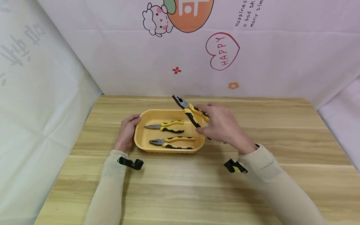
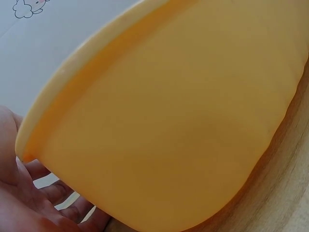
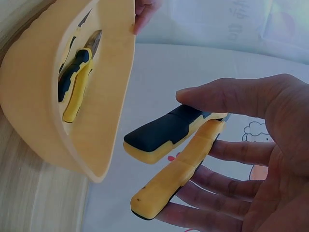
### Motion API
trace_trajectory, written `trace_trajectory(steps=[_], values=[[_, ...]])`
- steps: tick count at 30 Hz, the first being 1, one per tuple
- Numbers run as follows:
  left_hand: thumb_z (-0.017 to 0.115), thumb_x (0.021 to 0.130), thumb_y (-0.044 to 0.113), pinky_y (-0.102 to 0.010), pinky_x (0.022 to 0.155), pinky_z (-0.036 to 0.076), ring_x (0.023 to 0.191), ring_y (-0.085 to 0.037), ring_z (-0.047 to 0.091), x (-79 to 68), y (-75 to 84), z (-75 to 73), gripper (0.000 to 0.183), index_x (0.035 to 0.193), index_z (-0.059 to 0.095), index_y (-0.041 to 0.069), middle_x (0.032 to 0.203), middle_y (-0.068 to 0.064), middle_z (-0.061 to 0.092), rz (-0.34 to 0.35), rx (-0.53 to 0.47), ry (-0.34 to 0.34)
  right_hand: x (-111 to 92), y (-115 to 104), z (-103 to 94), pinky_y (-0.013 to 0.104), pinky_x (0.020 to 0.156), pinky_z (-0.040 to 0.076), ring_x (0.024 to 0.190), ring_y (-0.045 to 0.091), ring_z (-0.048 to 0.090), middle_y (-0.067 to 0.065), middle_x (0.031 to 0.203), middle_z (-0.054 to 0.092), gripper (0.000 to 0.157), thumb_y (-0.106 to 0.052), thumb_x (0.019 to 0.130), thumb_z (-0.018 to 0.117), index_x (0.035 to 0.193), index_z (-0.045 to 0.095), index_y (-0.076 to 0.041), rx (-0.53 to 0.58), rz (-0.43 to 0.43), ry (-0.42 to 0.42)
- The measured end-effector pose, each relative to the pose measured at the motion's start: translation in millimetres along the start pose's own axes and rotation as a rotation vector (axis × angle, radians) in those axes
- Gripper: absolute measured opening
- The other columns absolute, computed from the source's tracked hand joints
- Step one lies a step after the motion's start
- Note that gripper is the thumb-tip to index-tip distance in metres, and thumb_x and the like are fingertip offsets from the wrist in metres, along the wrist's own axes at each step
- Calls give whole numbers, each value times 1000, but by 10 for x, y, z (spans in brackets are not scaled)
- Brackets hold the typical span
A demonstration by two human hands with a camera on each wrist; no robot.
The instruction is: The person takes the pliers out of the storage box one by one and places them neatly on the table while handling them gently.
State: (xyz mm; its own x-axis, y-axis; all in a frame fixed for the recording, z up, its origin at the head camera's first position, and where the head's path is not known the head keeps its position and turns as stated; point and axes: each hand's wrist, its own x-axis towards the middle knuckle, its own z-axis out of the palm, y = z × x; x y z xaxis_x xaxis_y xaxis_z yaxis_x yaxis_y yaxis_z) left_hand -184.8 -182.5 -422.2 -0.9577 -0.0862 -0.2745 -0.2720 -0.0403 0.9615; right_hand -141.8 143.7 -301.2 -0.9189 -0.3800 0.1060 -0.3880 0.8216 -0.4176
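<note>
My right hand (image 1: 220, 123) grips combination pliers (image 1: 194, 115) by their yellow-and-black handles, above the right end of a yellow plastic basin (image 1: 144, 147). The pliers' head points up and to the left. In the right wrist view the thumb presses one handle (image 3: 164, 130) and the fingers lie along the other. My left hand (image 1: 127, 131) holds the basin's left end at the rim; in the left wrist view its fingers (image 2: 58, 193) reach around the outer wall. Inside the basin lie long-nose pliers (image 1: 166, 126) and, nearer me, another pair of pliers (image 1: 172, 142), both with heads to the left.
The basin stands on a wood-grain table (image 1: 180, 187), toward its back edge. Behind rises a white printed cloth (image 1: 126, 62), with another white cloth (image 1: 42, 93) along the left side. Black wrist cameras (image 1: 137, 164) are strapped to both sleeves.
</note>
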Motion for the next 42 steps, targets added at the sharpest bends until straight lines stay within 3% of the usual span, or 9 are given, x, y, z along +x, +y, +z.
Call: trace_trajectory(steps=[8,18,30,42], values=[[50,107,18,-27,91,54,114,-22,58,3,-1,-6,40,141,53,-3,135,-14,53,6,-4,-1,-62,134,-62,49,79,53,101,31,65,15,130,64,73,-22,78,87,143,58,-9,-8,37,5],[49,108,18,-28,92,54,116,-23,58,3,-2,-9,40,141,53,-3,137,-15,53,5,-6,-8,-139,268,-147,44,72,49,93,29,60,12,106,66,73,-22,76,87,142,59,-8,-16,88,17],[49,108,17,-27,92,53,117,-24,57,-1,10,0,40,141,53,-3,138,-15,52,8,4,-7,-193,423,-249,51,80,50,99,34,63,19,115,68,72,-22,77,85,141,58,-4,-3,133,11],[50,107,18,-27,93,53,118,-25,56,-2,12,0,40,141,53,-4,138,-16,52,10,0,-5,-275,591,-278,50,77,49,96,33,64,21,115,67,73,-24,77,86,142,58,-6,16,208,20]])
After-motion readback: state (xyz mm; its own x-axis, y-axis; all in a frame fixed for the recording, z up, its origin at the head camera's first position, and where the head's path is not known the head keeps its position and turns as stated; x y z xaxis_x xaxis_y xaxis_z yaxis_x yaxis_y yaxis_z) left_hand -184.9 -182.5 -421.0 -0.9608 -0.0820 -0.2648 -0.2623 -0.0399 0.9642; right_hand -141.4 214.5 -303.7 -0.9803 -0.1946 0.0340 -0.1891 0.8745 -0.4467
